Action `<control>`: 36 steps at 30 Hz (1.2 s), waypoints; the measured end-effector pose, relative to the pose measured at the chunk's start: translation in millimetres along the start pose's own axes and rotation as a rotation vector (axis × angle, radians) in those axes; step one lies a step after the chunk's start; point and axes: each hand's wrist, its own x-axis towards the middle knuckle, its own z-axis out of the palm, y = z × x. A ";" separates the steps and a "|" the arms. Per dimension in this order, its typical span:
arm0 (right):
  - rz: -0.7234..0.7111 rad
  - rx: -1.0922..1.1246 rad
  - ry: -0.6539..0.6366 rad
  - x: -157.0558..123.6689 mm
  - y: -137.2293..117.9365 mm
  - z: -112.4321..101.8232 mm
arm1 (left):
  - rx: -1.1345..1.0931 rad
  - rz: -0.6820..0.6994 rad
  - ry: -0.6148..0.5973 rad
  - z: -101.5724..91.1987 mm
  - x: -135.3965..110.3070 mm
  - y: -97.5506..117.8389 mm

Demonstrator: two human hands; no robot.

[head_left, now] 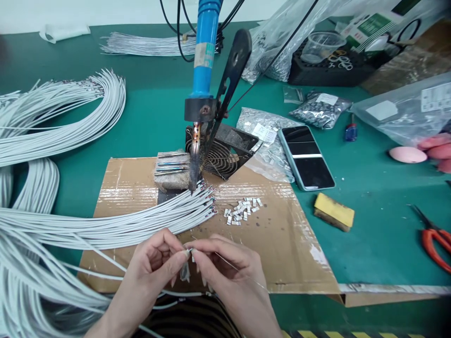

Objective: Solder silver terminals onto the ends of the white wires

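My left hand (157, 270) and my right hand (230, 267) meet low in the middle, thumbs and forefingers pinched together around a tiny part too small to name. A thin silvery wire (225, 260) runs through the fingers of my right hand and across its palm. Just beyond my hands lie the stripped ends of a bundle of white cables (141, 220). Small white connectors (243, 210) are scattered on the cardboard (282, 253) to the right. Above the cable ends, a blue soldering iron (202, 70) points tip down on a black stand arm (229, 75).
Coiled white cables (95, 131) fill the left side. Behind the iron stand a small fan (223, 152) and a block with metal rods (172, 169). To the right lie a phone (306, 157), a yellow sponge (333, 211), red-handled scissors (437, 241) and bags of parts (320, 110).
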 end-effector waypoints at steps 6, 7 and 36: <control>0.381 0.155 -0.038 1.3 -16.2 -4.5 | 0.026 0.000 -0.015 0.5 -4.4 1.5; 0.403 0.131 -0.038 1.4 -18.9 -5.6 | 0.038 -0.003 -0.021 0.5 -4.8 2.0; 0.159 0.004 -0.182 6.5 -21.3 -21.4 | 0.230 0.146 0.276 24.9 -11.4 8.9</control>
